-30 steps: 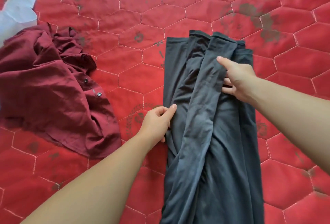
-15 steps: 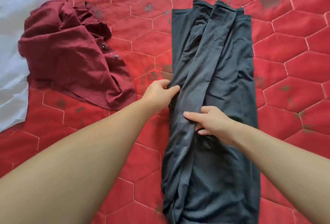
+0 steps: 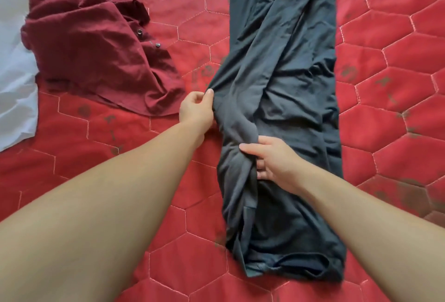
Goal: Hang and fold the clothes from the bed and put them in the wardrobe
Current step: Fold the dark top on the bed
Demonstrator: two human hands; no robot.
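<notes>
At the far left edge lies a white cloth (image 3: 14, 80), and beside it in the upper left a crumpled maroon shirt (image 3: 96, 44) with metal snaps rests on the red quilted bedspread (image 3: 390, 66). Just right of it, the left hand (image 3: 196, 110) pinches the left edge of the dark grey garment (image 3: 289, 66), a long, wrinkled, lengthwise-folded strip down the frame's centre. The right hand (image 3: 272, 161) grips a bunched fold lower down.

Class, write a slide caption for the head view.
Both hands, left and right, grip a dark grey garment on a red quilt.
</notes>
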